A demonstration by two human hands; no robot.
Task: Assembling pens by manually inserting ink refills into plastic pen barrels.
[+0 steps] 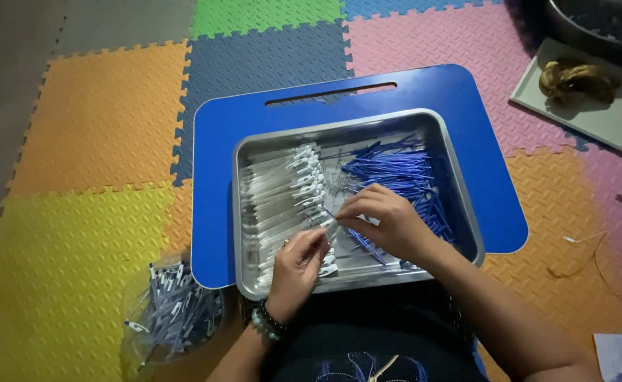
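Over the middle of a shallow rectangular steel tray (248,212), the person's two hands meet. That tray sits on a small blue plastic table (219,141) with a slot handle along its far edge, and the table stands on a floor of interlocking foam mats (77,127) in orange, yellow, green, grey-blue and pink.

Left hand (298,265), a dark bead bracelet (267,322) at its wrist, is curled narrowly around a clear plastic tube with a white clip (327,228), pinching it near its upper end. Right hand (385,219) has thumb and forefinger closed on a thin blue plastic stick (360,240), whose tip points at the mouth of the tube; the two parts touch or nearly touch, and I cannot tell which.

Rows of more clear tubes with white clips (286,187) fill the tray's left half, lying side by side. A loose heap of blue sticks (396,173) lies in the right half, just beyond the right hand.

Left of the person's knee, on the yellow mat, a clear plastic bag (173,311) holds assembled tubes with blue inside. Far right, a pale flat board (594,117) carries a brownish bundle (576,78).
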